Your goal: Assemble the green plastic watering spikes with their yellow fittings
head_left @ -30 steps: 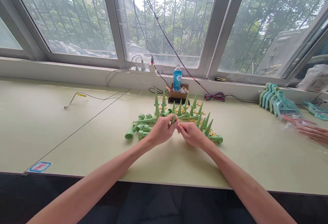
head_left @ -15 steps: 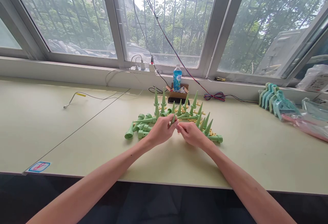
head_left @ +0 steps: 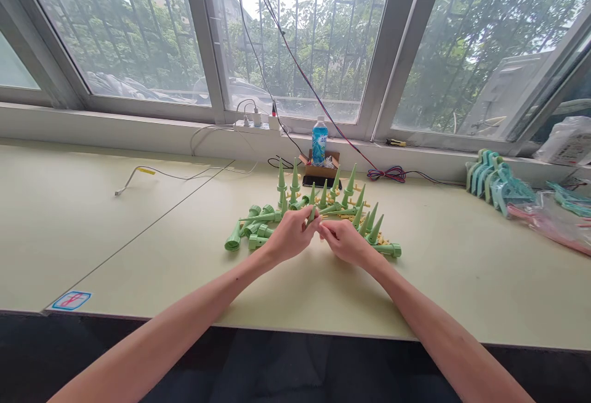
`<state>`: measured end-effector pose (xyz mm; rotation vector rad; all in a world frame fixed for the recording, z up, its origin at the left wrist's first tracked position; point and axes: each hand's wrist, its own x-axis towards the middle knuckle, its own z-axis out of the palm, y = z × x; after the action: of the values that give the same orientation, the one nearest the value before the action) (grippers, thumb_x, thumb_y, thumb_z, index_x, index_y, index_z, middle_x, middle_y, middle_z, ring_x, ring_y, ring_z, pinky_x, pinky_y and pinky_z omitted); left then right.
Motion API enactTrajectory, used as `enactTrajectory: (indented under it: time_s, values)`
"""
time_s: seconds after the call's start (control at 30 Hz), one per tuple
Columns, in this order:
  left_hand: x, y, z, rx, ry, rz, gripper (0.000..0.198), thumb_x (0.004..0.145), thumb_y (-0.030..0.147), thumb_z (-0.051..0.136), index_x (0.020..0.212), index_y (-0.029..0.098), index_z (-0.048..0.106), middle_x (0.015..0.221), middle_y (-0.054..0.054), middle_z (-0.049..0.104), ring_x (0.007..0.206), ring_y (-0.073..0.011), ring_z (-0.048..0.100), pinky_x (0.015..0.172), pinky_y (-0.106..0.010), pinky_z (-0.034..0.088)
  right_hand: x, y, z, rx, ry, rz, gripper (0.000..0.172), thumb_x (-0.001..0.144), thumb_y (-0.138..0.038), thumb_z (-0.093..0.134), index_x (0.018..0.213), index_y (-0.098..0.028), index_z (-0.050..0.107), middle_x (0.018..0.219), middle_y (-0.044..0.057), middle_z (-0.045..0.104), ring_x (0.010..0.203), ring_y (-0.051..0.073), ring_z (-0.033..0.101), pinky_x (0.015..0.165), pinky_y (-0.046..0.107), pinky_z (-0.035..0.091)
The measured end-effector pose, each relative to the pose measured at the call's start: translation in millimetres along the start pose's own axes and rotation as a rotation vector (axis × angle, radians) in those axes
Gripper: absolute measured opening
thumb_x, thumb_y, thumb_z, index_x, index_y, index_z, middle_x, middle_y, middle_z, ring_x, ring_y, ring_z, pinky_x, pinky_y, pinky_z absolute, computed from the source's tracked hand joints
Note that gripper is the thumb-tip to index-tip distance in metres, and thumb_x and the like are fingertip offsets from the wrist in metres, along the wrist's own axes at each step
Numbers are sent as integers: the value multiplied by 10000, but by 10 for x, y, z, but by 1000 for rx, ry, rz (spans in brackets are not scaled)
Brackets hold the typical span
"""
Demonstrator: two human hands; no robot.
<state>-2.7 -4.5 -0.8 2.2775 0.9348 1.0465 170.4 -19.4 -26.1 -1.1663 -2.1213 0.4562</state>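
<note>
head camera: left hand (head_left: 293,232) grasps a green, cone-tipped plastic spike (head_left: 312,213); right hand (head_left: 343,240) just beside, grip impossible to tell.

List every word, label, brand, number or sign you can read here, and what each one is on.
No text reads with certainty.
Bottle of blue liquid: white lettering on the label, too small and blurred.
Blue-bordered sticker at the table's near edge: a red mark, unclear.
White plastic bag at far right: faint print, too blurred.
Green plastic spikes: no lettering visible.
</note>
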Motion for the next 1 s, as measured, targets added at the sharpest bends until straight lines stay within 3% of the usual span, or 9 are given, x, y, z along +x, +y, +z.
enactTrajectory:
  time_s: [0.47, 0.67, 1.0]
  values:
    - [-7, 13, -12, -80, -10, -103, 281, 917, 436, 445, 811, 181, 501, 582, 34, 572, 348, -58, 403, 392, -192, 322, 15, 32, 25, 26, 43, 8, 443, 979, -394, 362, 612, -179, 485, 546, -19, 478, 507, 100, 399, 536, 232, 300]
    - [0, 9, -15, -78, 14, -94, 303, 919, 454, 442, 806, 180, 507, 543, 47, 533, 343, -59, 402, 391, -192, 334, 15, 31, 29, 49, 49, -9, 479, 989, -429, 324, 593, -180, 426, 506, -36, 395, 478, 89, 343, 515, 235, 270]
    - [2, -7, -1, -51, 50, -61, 302, 923, 449, 434, 807, 180, 511, 589, 33, 540, 386, -56, 372, 390, -184, 316, 8, 35, 24, 47, 46, -5, 528, 991, -482, 295, 563, -177, 351, 502, -33, 382, 485, 86, 342, 517, 246, 231]
